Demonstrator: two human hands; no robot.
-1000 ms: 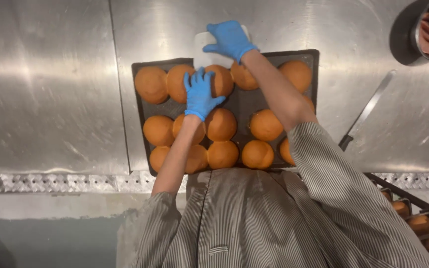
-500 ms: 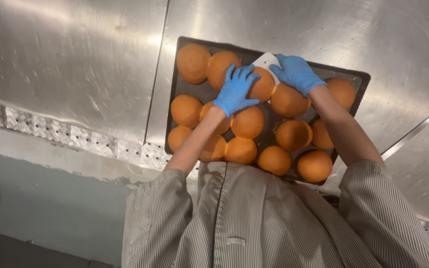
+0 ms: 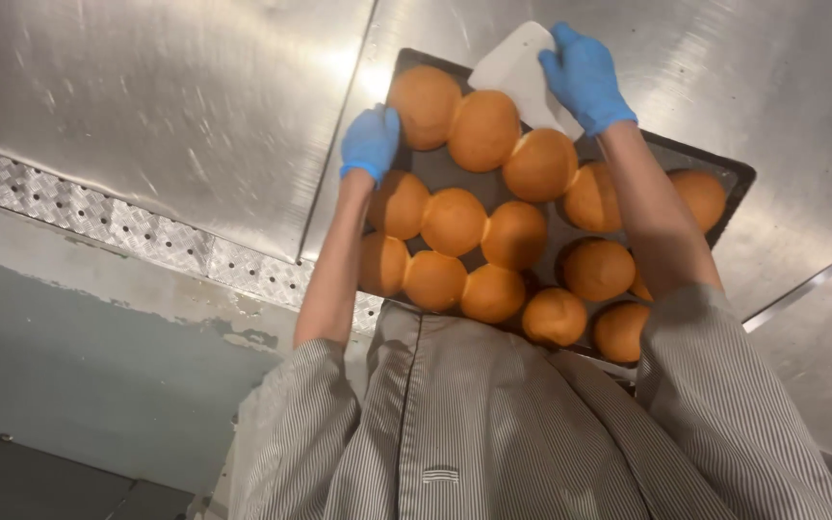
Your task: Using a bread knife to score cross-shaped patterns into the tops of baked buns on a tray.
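Note:
A dark baking tray [image 3: 736, 175] with several round golden-brown buns [image 3: 453, 221] lies on a steel table in front of me. My left hand [image 3: 370, 143], in a blue glove, is curled over the tray's left edge beside a bun at the far left corner. My right hand [image 3: 585, 77], also gloved in blue, holds a white plastic scraper [image 3: 517, 69] at the tray's far edge, its blade against the far row of buns. Both forearms are bare below striped sleeves.
The steel table [image 3: 166, 106] spreads to the left and right of the tray. A ribbed metal strip [image 3: 98, 226] runs along its near edge. A long metal bar [image 3: 801, 289] lies to the right. My striped jacket fills the bottom.
My left hand left the buns in the middle and went to the tray's left edge. My right hand with the scraper moved up to the far edge. The view shifted.

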